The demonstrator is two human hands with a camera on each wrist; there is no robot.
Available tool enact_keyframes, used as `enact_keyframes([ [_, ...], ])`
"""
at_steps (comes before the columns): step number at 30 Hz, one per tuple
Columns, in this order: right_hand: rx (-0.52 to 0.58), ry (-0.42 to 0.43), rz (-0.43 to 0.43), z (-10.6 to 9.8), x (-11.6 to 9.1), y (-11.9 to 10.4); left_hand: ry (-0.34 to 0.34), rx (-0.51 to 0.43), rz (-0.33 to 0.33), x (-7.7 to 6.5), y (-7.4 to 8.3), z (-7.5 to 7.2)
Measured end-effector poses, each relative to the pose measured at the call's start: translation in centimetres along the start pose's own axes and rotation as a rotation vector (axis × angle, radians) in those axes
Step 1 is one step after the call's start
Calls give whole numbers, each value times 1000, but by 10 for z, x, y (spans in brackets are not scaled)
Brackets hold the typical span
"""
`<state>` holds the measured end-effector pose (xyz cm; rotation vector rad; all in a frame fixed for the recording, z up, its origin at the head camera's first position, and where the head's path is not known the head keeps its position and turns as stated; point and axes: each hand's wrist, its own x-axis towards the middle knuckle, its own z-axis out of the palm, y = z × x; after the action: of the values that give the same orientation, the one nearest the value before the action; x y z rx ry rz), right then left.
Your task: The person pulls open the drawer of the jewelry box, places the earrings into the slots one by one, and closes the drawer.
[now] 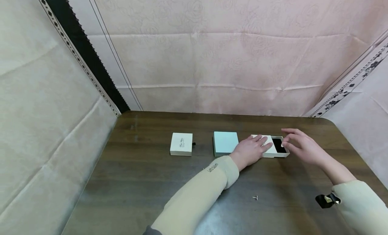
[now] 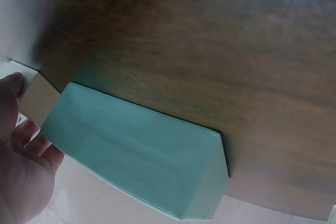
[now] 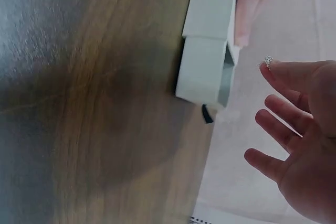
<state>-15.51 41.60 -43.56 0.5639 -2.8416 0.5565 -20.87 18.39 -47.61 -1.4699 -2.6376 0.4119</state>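
Observation:
A white drawer box (image 1: 269,151) stands partly slid open, its black lining (image 1: 278,145) showing at the right end. My left hand (image 1: 249,150) grips the sleeve of this box, thumb on the near side and fingers over the top. Between thumb and fingertip, my right hand (image 3: 310,108) pinches a small sparkling earring (image 3: 268,62), just above the drawer's outer end. The other fingers of that hand are spread. A black pull tab (image 3: 207,114) hangs from the drawer. On the table in front lies another small metal earring (image 1: 255,197).
Left of the white box sits a turquoise box (image 1: 225,142), close to my left wrist. Farther left is a second white box (image 1: 181,144) with printed lettering and a black tab. The brown table (image 1: 136,181) is backed by a pale cloth (image 1: 212,66).

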Motion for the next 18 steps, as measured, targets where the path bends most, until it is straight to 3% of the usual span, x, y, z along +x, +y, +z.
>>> enact_keyframes([
  [9, 64, -78, 80, 12, 14, 16, -9, 3, 2, -1, -1, 0],
  [18, 47, -175, 133, 14, 25, 27, 2, 14, 9, 1, -1, 2],
])
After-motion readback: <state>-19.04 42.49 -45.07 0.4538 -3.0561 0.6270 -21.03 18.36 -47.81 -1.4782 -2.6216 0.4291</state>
